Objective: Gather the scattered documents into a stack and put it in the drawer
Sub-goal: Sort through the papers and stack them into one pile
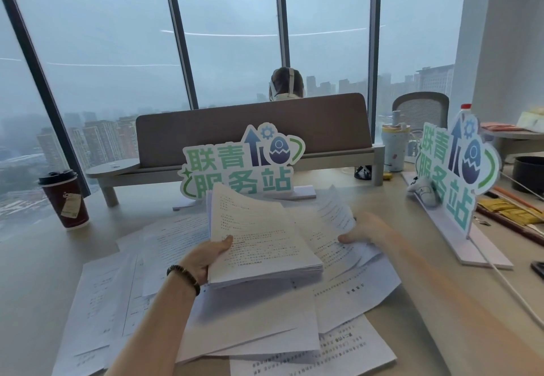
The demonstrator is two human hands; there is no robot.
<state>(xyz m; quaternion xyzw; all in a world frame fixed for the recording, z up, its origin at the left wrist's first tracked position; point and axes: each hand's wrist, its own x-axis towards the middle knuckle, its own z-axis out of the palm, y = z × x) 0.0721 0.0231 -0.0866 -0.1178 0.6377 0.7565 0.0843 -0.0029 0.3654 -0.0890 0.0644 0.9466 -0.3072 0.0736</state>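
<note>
My left hand (206, 256) grips a thick stack of printed documents (259, 237) by its left edge, thumb on top, and holds it tilted above the desk. To the right, my right hand (363, 228), blurred, pinches a few loose sheets (332, 222) lifted beside the stack. Several more white printed sheets (123, 296) lie scattered and overlapping on the beige desk (35, 272), spreading left, below and right of the stack. No drawer is in view.
A red paper coffee cup (63, 199) stands at the left. Two green-lettered standing signs, one (240, 165) behind the papers and one (456, 175) at the right. A grey desk divider (253, 128) with a person behind it. A tumbler (394, 146), cable and yellow packets (512, 210) at right.
</note>
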